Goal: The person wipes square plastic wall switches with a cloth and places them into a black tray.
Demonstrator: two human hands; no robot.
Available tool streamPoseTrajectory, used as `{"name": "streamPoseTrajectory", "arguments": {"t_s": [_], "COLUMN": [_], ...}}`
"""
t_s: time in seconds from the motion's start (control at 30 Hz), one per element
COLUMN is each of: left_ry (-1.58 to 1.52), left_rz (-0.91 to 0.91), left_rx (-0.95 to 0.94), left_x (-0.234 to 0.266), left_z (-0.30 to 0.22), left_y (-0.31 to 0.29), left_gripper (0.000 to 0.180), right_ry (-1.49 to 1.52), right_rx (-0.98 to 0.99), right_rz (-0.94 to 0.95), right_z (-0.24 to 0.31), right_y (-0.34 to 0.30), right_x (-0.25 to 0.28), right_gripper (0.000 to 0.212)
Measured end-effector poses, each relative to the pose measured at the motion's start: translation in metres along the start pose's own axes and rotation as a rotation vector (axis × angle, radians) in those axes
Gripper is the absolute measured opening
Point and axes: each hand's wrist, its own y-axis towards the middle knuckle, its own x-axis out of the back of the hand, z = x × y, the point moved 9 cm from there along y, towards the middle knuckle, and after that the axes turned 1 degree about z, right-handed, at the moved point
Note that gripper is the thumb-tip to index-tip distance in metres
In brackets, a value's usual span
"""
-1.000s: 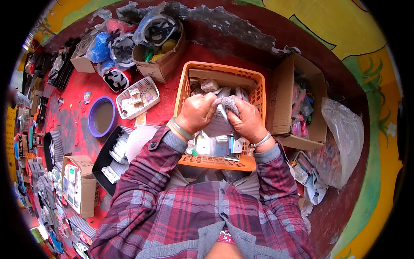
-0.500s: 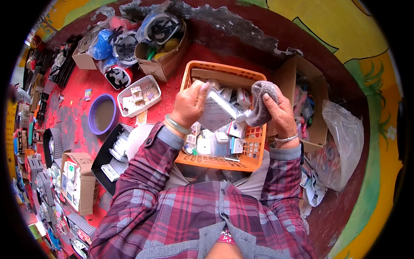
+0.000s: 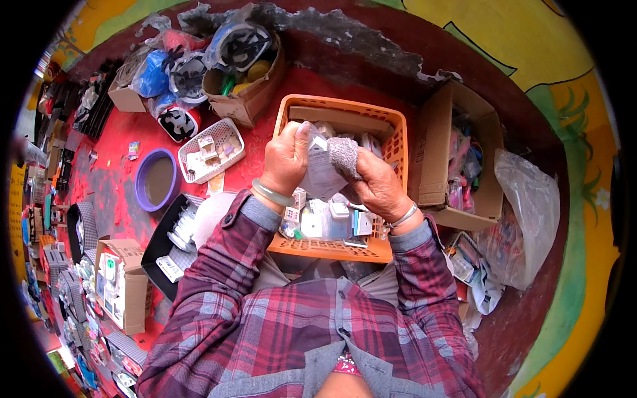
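Observation:
My left hand (image 3: 287, 156) pinches the upper left corner of a clear plastic packet (image 3: 321, 171) with printing on it, raised above an orange basket (image 3: 318, 249). In my right hand (image 3: 381, 181) is a bunched grey-brown cloth (image 3: 343, 157), pressed against the packet's right side. What lies inside the packet I cannot make out. Below both hands, the basket holds small white boxes, packets and a blue-grey container (image 3: 339, 221). Part of the basket's contents is hidden behind my hands.
To the right stands an open cardboard box (image 3: 432, 156) beside a clear plastic bag (image 3: 527, 219). Leftward are a white basket (image 3: 189, 164), a purple basin (image 3: 140, 179) and a black tray (image 3: 151, 253). Bagged helmets (image 3: 240, 45) fill a carton behind.
My right hand has moved left with the cloth, from beside the packet onto its face. The packet has turned and hangs more upright; my left hand keeps its hold.

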Motion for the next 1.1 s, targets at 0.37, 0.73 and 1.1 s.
{"name": "streamPoseTrajectory", "arguments": {"t_s": [0.37,0.73,1.1], "left_ry": [-0.312,-0.582,-0.914], "left_rz": [-0.139,-0.254,-0.270], "left_rx": [0.466,0.719,0.846], "left_x": [-0.020,-0.018,-0.021], "left_z": [0.079,0.130,0.118], "left_y": [-0.024,-0.041,-0.034], "left_gripper": [0.035,0.038,0.038], "right_ry": [0.027,-0.128,-0.215], "right_rx": [-0.087,-0.094,0.055], "right_rz": [-0.378,-0.243,-0.206], "right_z": [-0.016,0.000,0.024], "right_y": [-0.018,-0.019,-0.014], "right_x": [0.002,-0.027,-0.031], "right_gripper": [0.042,0.049,0.051]}}
